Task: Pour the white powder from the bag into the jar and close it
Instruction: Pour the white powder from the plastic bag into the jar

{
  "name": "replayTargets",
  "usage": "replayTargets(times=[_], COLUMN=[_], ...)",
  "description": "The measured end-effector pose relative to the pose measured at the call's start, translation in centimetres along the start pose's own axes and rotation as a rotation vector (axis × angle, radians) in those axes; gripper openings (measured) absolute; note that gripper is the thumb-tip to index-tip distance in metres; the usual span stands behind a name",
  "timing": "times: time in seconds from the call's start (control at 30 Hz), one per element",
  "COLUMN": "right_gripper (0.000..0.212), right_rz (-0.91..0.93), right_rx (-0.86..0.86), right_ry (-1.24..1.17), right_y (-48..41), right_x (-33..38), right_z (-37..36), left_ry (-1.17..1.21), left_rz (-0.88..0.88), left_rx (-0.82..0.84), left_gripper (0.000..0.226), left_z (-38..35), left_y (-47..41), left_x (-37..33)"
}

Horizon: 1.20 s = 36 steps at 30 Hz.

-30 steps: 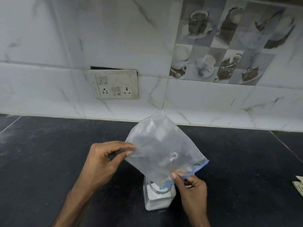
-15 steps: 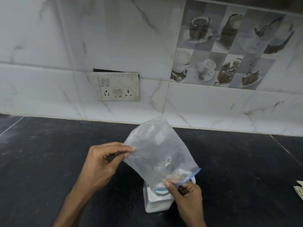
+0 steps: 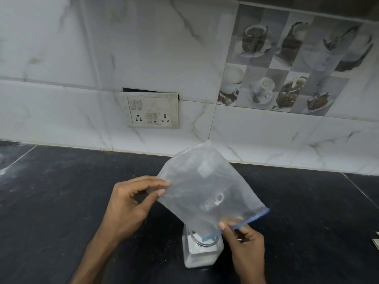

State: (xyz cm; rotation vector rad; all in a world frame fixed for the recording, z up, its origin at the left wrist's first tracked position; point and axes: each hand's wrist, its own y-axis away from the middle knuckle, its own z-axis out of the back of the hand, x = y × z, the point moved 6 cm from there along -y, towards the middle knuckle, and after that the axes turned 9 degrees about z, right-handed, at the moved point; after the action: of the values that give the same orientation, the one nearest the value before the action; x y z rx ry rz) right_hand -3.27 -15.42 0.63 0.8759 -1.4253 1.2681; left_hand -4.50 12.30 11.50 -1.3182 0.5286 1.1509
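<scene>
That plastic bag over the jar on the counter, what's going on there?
A person is emptying a clear zip bag into an open jar standing on the dark counter. The left hand pinches the bag's raised bottom corner, while the right hand holds its blue-edged mouth at the jar's opening. The bag looks nearly empty, and white powder already sits in the jar. No lid is in view, so closing is not yet done.

dim cool light, soft blur, wide-angle bending at edges
</scene>
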Motion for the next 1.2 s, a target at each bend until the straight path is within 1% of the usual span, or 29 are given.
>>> replayTargets(times=[0.03,0.07,0.13,0.17,0.2,0.23,0.27,0.33,0.4,0.5,0.53,0.6,0.63,0.7,0.77,0.8,0.83,0.87,0.93,0.97,1.0,1.03,1.07,1.1,1.17,1.2], right_gripper=[0.034,0.036,0.034,0.031,0.026,0.022,0.02,0.028,0.037,0.036,0.036,0.04,0.04,0.035,0.026,0.022,0.019,0.021,0.035,0.045,0.052,0.056,0.059,0.059,0.052,0.046], right_rz=[-0.014,-0.021,-0.01,-0.004,-0.004,-0.008,-0.013,-0.009,-0.007,0.0,0.024,0.118,0.173,0.22,0.187,0.173,0.148,0.106,-0.013,-0.075,-0.125,-0.147,-0.143,-0.121,-0.071,-0.053], right_rx=[-0.06,-0.1,-0.123,-0.116,-0.099,-0.077,-0.05,0.006,0.041,0.062,0.068,0.094,0.073,-0.09,-0.246,-0.266,-0.239,-0.16,0.083,0.192,0.257,0.275,0.257,0.226,0.188,0.183], right_ry=[-0.066,-0.127,-0.209,-0.239,-0.264,-0.279,-0.282,-0.25,-0.215,-0.131,-0.086,0.04,0.087,0.077,0.003,-0.007,-0.004,0.006,-0.002,-0.042,-0.098,-0.149,-0.188,-0.218,-0.253,-0.26], right_y=[-0.2,-0.3,-0.5,-0.4,-0.2,0.0,0.2,0.7,1.4,2.4,2.6,2.9,2.9,2.3,1.0,0.4,-0.4,-1.1,-2.2,-2.5,-2.6,-2.7,-2.8,-3.0,-3.3,-3.4], right_x=[0.3,0.8,1.9,2.4,2.9,3.3,3.6,3.8,3.7,3.1,3.2,3.7,4.2,5.1,6.1,6.7,7.3,7.7,7.9,7.9,7.8,7.8,7.8,7.8,7.7,7.6], right_z=[0.3,0.4,0.0,-0.4,-0.9,-1.6,-2.3,-3.6,-4.4,-4.7,-4.6,-4.3,-3.7,-1.0,1.8,2.6,3.0,2.8,1.2,0.2,-0.5,-0.9,-1.0,-1.0,-0.9,-0.9], left_ry=[0.073,0.201,0.514,0.643,0.737,0.783,0.776,0.704,0.712,0.75,0.73,0.648,0.604,0.544,0.557,0.575,0.601,0.628,0.639,0.63,0.624,0.609,0.58,0.539,0.455,0.425], left_rz=[0.017,0.059,0.206,0.308,0.406,0.467,0.489,0.482,0.468,0.449,0.46,0.476,0.468,0.45,0.446,0.441,0.439,0.449,0.472,0.473,0.471,0.472,0.474,0.478,0.499,0.501], left_rx=[-0.001,0.002,-0.052,-0.091,-0.102,-0.067,0.0,0.103,0.074,0.013,-0.004,-0.033,-0.036,-0.038,-0.029,-0.013,0.009,0.031,0.08,0.114,0.144,0.165,0.173,0.171,0.156,0.156], left_gripper=[0.033,0.046,0.074,0.081,0.081,0.074,0.066,0.051,0.05,0.057,0.054,0.036,0.029,0.025,0.03,0.034,0.04,0.047,0.059,0.059,0.055,0.053,0.058,0.068,0.088,0.093], left_z=[0.0,-0.1,-0.9,-1.7,-2.9,-4.2,-5.5,-7.3,-7.5,-6.9,-6.6,-6.1,-5.9,-5.4,-5.0,-4.9,-4.9,-5.0,-5.4,-5.7,-5.9,-6.2,-6.3,-6.2,-5.8,-5.6], left_y=[0.0,0.0,0.0,0.2,0.7,1.4,2.0,3.1,3.4,3.3,3.2,2.9,2.7,2.5,2.2,2.1,2.0,1.8,1.5,1.3,1.2,1.0,1.0,0.9,0.9,0.9], left_x=[0.3,0.8,2.4,3.4,4.5,5.1,5.3,5.1,4.9,4.4,4.4,4.3,4.3,4.2,4.0,3.9,3.8,3.7,3.3,3.0,2.7,2.5,2.4,2.4,2.9,3.1])
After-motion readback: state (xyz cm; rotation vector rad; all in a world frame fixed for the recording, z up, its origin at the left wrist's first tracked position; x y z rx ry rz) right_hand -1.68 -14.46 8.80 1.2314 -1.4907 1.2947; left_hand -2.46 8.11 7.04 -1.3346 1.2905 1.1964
